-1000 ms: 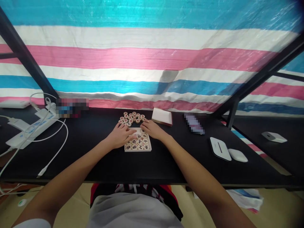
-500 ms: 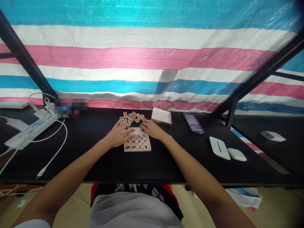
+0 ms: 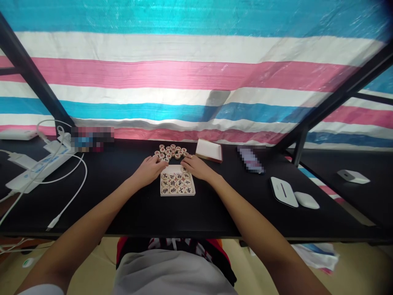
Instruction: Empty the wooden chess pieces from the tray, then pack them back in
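Observation:
A white open box [image 3: 177, 194] of round Chinese chess pieces with black characters lies before me. Its lower rows are filled; the far row shows a bare stretch of box floor, with one piece at the right partly covered. My left hand [image 3: 150, 170] is at the near left side of a loose pile, fingers and thumb closing on a black-marked Chinese chess piece [image 3: 166, 160]. My right hand [image 3: 196, 167] rests at the box's far right corner, fingers stretched out. Just beyond both hands is the pile of red-marked Chinese chess pieces [image 3: 168, 149].
A shallow box lid [image 3: 209, 150] lies right of the pile. Farther right are a blurred phone [image 3: 250, 159], a white flat device [image 3: 283, 191] and a white rounded case [image 3: 306, 200]. Left stands a power strip [image 3: 39, 168] with white cables. A striped sheet [image 3: 184, 73] hangs behind the black desk [image 3: 135, 215].
My left hand has moved left and away from over the box to the pile's near edge, uncovering more of the boxed pieces. My right hand has stayed in place.

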Tool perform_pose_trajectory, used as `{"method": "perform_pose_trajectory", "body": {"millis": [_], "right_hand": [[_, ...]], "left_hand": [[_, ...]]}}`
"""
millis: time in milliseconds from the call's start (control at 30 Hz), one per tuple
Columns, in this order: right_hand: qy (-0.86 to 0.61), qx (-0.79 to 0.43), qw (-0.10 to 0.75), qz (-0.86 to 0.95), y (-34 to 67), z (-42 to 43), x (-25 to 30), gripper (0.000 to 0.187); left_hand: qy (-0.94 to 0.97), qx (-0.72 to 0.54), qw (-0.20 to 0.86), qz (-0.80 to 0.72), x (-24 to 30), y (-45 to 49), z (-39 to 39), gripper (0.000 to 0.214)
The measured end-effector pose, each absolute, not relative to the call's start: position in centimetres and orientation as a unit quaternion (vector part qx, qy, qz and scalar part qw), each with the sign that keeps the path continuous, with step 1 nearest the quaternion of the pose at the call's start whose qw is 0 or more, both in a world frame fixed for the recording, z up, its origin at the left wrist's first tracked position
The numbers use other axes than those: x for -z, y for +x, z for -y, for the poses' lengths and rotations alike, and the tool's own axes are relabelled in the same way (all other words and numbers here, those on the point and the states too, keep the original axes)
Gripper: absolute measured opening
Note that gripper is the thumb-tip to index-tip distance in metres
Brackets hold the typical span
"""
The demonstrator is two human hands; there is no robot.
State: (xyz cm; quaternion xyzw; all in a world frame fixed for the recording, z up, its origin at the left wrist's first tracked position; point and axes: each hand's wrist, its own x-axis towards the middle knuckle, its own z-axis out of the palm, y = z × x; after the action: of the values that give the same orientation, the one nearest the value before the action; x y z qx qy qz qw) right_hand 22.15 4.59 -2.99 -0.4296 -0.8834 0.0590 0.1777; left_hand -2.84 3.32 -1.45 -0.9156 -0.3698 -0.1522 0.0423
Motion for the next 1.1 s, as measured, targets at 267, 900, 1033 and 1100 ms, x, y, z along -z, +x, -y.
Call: {"method": "perform_pose_trajectory", "body": {"millis": [267, 900, 1033, 1100], "right_hand": [[-0.427, -0.058, 0.182, 0.884, 22.21, -4.68, 3.21, 0.032], [-0.428, -0.058, 0.184, 0.883, 22.30, -4.53, 3.08, 0.034], [-0.434, -0.060, 0.186, 0.880, 22.23, -4.32, 2.79, 0.034], [-0.436, -0.061, 0.186, 0.879, 22.20, -4.25, 2.68, 0.034]], "left_hand": [[-0.915, 0.158, 0.013, 0.371, 1.26, -2.94, -3.22, 0.034], [-0.901, 0.178, -0.030, 0.393, 1.29, -2.35, -3.33, 0.017], [-0.891, 0.185, -0.041, 0.413, 1.23, -2.25, -3.30, 0.015], [-0.886, 0.198, -0.056, 0.415, 1.22, -2.25, -3.29, 0.008]]}}
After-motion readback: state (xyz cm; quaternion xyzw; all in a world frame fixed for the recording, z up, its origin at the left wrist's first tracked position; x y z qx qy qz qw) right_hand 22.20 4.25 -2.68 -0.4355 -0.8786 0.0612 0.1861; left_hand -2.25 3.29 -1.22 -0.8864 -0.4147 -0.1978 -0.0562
